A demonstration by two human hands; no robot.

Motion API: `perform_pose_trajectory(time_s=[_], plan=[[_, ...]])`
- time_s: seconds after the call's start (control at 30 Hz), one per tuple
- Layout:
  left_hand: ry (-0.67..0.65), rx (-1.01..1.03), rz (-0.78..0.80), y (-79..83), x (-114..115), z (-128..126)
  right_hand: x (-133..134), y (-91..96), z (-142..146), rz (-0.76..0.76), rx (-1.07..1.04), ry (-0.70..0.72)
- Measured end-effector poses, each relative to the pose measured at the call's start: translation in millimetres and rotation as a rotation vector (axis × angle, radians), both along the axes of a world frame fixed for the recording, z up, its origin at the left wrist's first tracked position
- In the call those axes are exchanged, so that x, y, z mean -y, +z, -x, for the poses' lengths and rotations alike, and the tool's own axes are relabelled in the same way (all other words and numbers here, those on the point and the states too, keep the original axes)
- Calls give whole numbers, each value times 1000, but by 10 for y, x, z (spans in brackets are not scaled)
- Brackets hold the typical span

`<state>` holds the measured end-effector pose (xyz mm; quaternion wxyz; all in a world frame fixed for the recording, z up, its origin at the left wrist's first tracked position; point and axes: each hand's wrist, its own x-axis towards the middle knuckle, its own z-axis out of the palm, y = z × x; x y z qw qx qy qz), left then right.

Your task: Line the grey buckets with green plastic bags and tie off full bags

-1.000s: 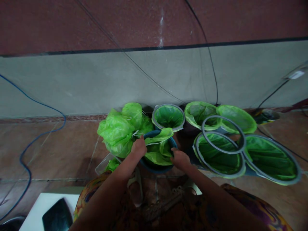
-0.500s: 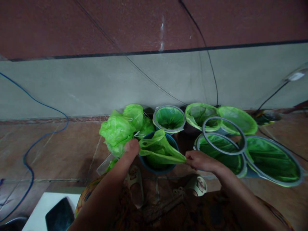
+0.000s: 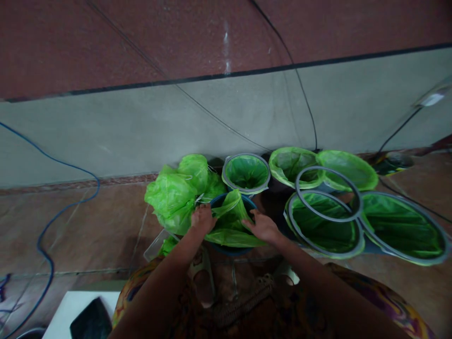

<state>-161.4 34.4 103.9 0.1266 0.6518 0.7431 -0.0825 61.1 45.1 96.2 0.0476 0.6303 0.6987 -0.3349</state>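
The bag [image 3: 233, 238] lies in the bin [image 3: 251, 203], its near edge draped over the front. The right hand [image 3: 263, 227] is loosely open against it; whether the left hand [image 3: 202, 218], opposite, grips cannot be told. Even, gentle spreading should avoid tearing.

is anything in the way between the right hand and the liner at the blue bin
Nothing visible: the right hand is right at the liner, over the blue bin. The bunched bags lie past the left hand, out of that path.
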Motion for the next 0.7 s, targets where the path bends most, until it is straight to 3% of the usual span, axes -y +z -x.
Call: perform_pose_trajectory(time_s=[0.13,0.27,0.7], plan=[[-49,15,-67,-172,-42,-81,51,-97,21,8,38,42],[-22,-64,-25,-326,-84,-64,80,-127,10,-12,80,79],[11,-179,-144,-596,-66,44,52,-191,10,-51,26,98]])
